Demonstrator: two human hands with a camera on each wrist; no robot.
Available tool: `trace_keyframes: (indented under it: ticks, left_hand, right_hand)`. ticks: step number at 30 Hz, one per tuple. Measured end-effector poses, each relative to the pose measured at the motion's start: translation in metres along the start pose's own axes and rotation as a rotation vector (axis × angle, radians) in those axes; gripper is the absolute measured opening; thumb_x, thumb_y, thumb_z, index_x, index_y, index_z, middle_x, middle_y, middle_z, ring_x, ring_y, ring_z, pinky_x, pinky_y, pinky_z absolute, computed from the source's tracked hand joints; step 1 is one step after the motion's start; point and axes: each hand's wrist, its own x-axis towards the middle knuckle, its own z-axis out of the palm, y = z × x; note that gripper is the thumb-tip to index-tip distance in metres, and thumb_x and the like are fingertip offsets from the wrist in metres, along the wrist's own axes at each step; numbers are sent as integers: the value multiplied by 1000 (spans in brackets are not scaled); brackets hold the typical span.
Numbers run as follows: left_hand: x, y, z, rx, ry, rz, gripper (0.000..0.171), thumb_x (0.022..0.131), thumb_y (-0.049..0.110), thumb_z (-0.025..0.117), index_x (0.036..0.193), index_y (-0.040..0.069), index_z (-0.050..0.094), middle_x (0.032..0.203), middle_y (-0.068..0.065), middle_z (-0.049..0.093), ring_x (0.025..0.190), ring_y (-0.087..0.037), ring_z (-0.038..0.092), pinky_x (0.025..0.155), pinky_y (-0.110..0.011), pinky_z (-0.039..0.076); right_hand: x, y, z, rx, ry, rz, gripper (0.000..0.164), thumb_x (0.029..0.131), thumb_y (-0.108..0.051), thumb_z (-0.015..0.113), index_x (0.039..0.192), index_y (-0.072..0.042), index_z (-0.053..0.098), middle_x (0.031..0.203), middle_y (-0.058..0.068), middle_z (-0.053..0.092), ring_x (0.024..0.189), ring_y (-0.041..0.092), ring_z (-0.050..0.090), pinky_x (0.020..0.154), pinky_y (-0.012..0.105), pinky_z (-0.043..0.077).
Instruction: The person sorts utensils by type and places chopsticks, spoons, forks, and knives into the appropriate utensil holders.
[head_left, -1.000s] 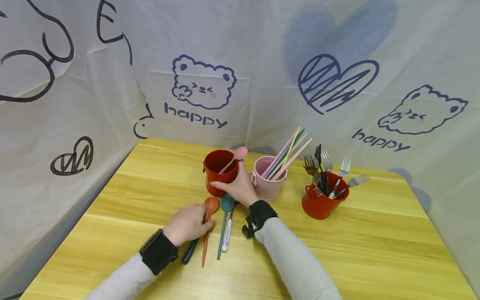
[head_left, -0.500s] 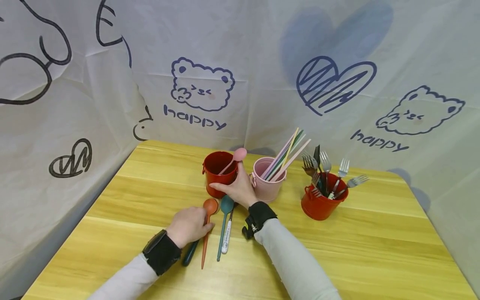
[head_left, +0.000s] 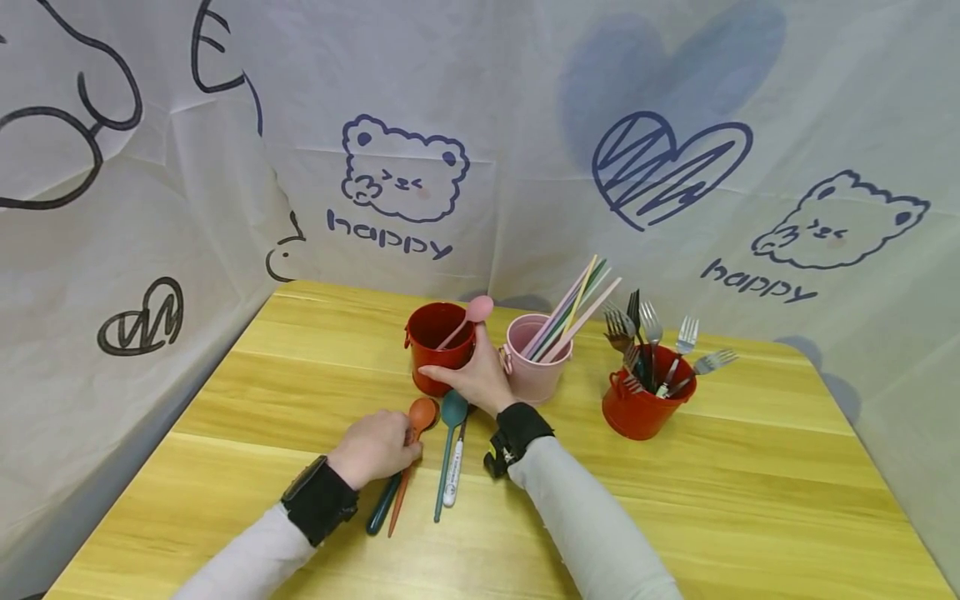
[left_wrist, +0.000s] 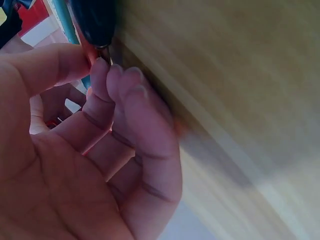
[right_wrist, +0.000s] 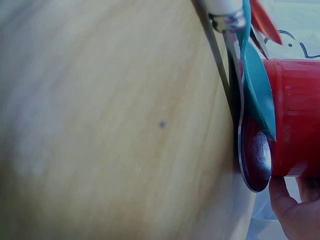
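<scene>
My left hand point(head_left: 378, 448) pinches the handle of an orange spoon point(head_left: 423, 413) between thumb and forefinger. Beneath that hand, a dark-green handle point(head_left: 384, 505) sticks out, and in the left wrist view this dark handle point(left_wrist: 95, 20) lies right by the fingertips. With thumb in front and fingers around the right side, my right hand point(head_left: 478, 372) grips a small red bucket point(head_left: 431, 373). A pink spoon point(head_left: 480, 308) leans inside it, bowl up. Between the hands lie a teal spoon point(head_left: 453, 410) and a metal spoon point(right_wrist: 256, 155) with a white handle point(head_left: 453, 479).
Right of the held bucket stands a pink bucket point(head_left: 534, 385) with several pastel sticks point(head_left: 573, 312). Further right is another red bucket point(head_left: 637, 417) filled with several forks point(head_left: 651, 321). A white cloth wall point(head_left: 540, 200) closes off the wooden table point(head_left: 750, 500) behind.
The orange spoon's handle end has swung left toward the dark handle, as my left thumb and fingers closed on it. My right hand and the red bucket stay put.
</scene>
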Motion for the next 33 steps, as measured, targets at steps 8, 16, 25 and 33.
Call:
trace_keyframes:
  ticks: [8, 16, 25, 33]
  left_hand:
    - [-1, -2, -2, -55, -19, -33, 31, 83, 21, 65, 57, 14, 51, 50, 6, 40, 46, -11, 40, 45, -25, 28]
    - [-3, -7, -5, -111, 5, -47, 31, 85, 21, 66, 59, 12, 51, 51, 5, 40, 46, -11, 41, 46, -24, 29]
    - [-4, -18, -8, -251, 19, -15, 30, 85, 17, 63, 60, 11, 48, 52, 4, 42, 46, -12, 43, 47, -26, 33]
    - [-5, -30, -22, -349, 28, 31, 19, 87, 10, 58, 70, 8, 51, 56, 3, 44, 47, -11, 45, 47, -27, 38]
  right_hand:
    - [-1, 1, -1, 6, 5, -28, 84, 70, -38, 81, 138, -23, 33, 133, -5, 49, 120, 15, 46, 100, 38, 42]
    - [-1, -1, -2, 2, 8, -30, 85, 71, -34, 82, 138, -22, 33, 133, -2, 50, 120, 17, 46, 101, 39, 42]
    - [-12, -33, -9, 51, 9, -55, 80, 73, -15, 81, 137, -5, 34, 132, 13, 50, 120, 35, 46, 100, 48, 41]
    - [-2, -6, -2, 15, -10, -32, 84, 72, -30, 82, 139, -19, 32, 135, 1, 49, 122, 24, 46, 102, 43, 40]
